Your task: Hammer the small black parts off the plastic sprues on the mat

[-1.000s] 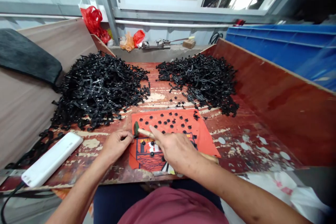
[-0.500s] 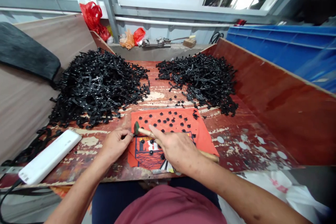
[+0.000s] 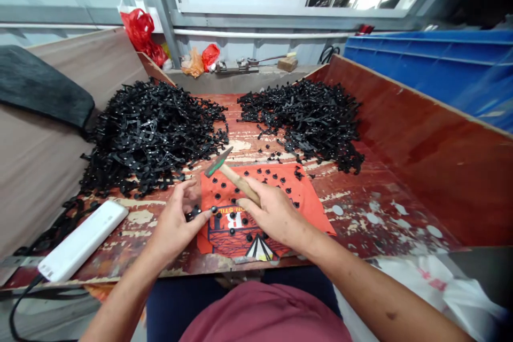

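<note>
Right hand [image 3: 276,211]: closed on the wooden handle of the hammer [image 3: 241,183], palm low over the red cloth [image 3: 310,206]. Head angled across the cloth's far left corner, looks lifted; exact clearance cannot be told.

Left hand [image 3: 178,222]: at the cloth's left edge, fingers curled about a black part [image 3: 192,214], thumb tip beside 1 stud [image 3: 214,209]. Loose or firm hold on the part: cannot tell. Whether the thumb touches the stud: cannot tell.

More studs spread over the cloth, apart from 1 another. Beyond, 2 heaps of black parts on the worn surface [image 3: 360,214]: left heap [image 3: 152,128], right heap [image 3: 308,117]. White case [image 3: 84,240] left of the left hand, cable at its near end.

Handling, my judgement: thumb and fingers well out from under the head before any blow; part flat and steady; hammer face square, short light strokes; cloth smooth, so studs don't tip.
</note>
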The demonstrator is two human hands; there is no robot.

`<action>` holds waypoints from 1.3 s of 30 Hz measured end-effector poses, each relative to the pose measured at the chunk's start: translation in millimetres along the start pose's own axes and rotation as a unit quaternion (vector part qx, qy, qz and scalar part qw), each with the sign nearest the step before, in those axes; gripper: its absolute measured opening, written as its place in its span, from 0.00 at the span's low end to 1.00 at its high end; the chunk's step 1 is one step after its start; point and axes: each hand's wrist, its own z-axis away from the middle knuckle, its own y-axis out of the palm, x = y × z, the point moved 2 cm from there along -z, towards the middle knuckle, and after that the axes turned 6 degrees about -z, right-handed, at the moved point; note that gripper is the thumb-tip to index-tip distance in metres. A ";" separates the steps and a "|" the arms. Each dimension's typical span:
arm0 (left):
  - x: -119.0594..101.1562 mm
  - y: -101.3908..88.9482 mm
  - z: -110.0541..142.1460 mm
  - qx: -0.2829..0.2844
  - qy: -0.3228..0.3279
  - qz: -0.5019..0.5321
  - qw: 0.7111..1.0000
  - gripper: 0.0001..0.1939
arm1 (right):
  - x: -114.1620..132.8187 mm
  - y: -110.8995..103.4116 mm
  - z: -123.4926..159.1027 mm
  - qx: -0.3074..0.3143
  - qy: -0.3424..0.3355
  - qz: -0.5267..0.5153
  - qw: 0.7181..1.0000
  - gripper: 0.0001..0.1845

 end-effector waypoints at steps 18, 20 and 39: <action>-45.5 13.3 43.8 -0.042 -0.284 0.475 0.832 0.27 | 7.0 39.7 26.0 -0.031 0.107 -0.340 0.934 0.06; -51.9 15.1 48.2 0.009 -0.285 0.491 0.823 0.22 | 9.2 43.7 29.9 -0.022 0.115 -0.358 0.926 0.06; -14.7 4.5 32.9 -0.005 -0.272 0.215 0.938 0.21 | 0.6 33.9 56.6 0.040 0.078 -0.218 0.972 0.02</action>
